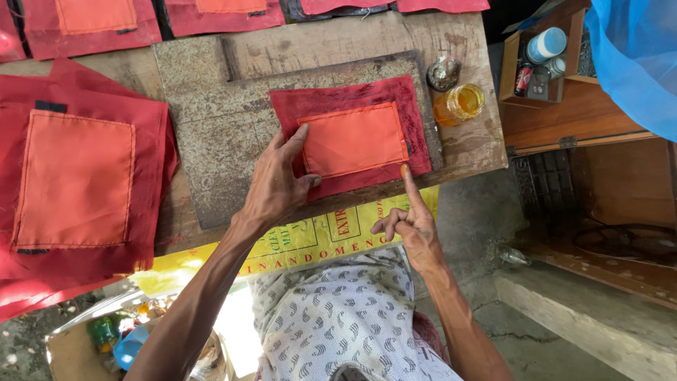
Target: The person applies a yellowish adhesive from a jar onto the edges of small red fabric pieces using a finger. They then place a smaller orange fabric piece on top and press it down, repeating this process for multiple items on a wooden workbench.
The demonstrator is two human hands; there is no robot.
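Observation:
A dark red fabric piece (395, 95) with an orange patch (352, 140) on it lies on a worn metal plate (211, 148) on the workbench. My left hand (276, 180) rests flat on the fabric's left edge, thumb and fingers spread on the patch's left side. My right hand (409, 219) has its forefinger stretched out, the tip touching the patch's lower right corner, the other fingers curled.
A stack of red pieces with orange patches (74, 180) lies at the left; more lie along the far edge (95, 21). A jar of amber liquid (460, 103) and its lid (443, 73) stand right of the fabric. A wooden box with cans (543, 53) and blue plastic (635, 56) are at the right.

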